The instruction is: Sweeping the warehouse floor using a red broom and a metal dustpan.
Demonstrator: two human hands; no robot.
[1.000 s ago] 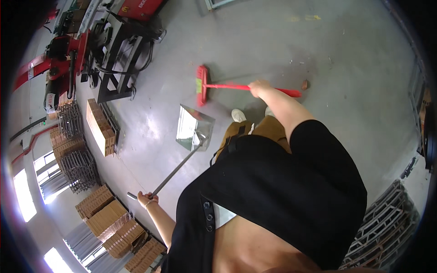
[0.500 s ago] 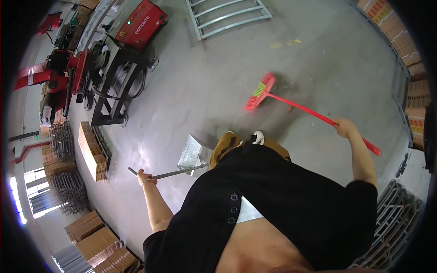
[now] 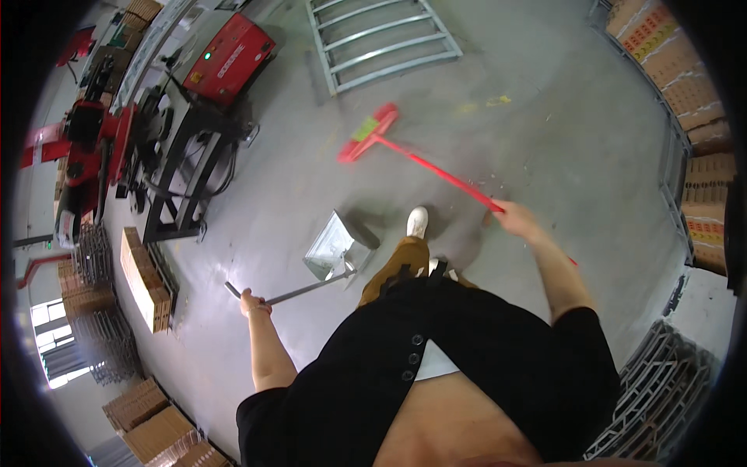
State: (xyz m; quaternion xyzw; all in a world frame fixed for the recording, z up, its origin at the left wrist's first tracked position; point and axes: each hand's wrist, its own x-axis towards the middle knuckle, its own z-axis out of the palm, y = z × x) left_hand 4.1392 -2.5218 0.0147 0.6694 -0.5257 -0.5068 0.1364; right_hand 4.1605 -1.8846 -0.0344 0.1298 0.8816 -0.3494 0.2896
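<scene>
My right hand is closed round the red handle of a broom. The broom's head, red with a yellow-green patch of bristles, is held out ahead and left, smeared by motion; I cannot tell whether it touches the floor. My left hand grips the grey handle of a long-handled metal dustpan. Its pan hangs or rests just left of my legs, beside my brown trousers. Small bits of debris lie on the grey floor near the broom handle.
Ahead lies a metal frame with crossbars. At the left stand a red machine box on a black stand and a red robot arm. A long carton sits nearer. Stacked cartons and metal racks line the right.
The broom and my right hand have swung leftward, the head now further ahead. One white shoe has stepped forward. My left hand still holds the dustpan, almost unmoved.
</scene>
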